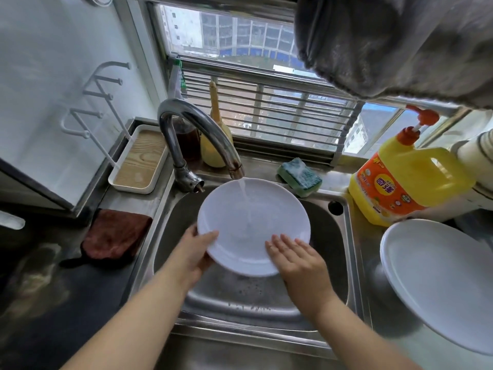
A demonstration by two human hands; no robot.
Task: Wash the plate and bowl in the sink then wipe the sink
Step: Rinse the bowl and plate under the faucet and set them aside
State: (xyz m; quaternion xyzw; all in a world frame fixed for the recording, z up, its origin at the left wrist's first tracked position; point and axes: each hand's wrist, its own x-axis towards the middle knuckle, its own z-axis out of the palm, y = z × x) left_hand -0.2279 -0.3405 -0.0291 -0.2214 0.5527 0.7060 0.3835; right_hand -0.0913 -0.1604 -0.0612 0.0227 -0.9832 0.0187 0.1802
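Our left hand (pixel 198 249) grips the wet plate's (pixel 253 225) rim; right hand (pixel 293 256) lies flat inside. Slippery, likely breakable: hold the edge.

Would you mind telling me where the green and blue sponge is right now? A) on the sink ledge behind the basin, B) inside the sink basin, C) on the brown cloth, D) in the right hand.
A: the sponge lies on the steel ledge behind the sink, untouched, beside the yellow detergent bottle.
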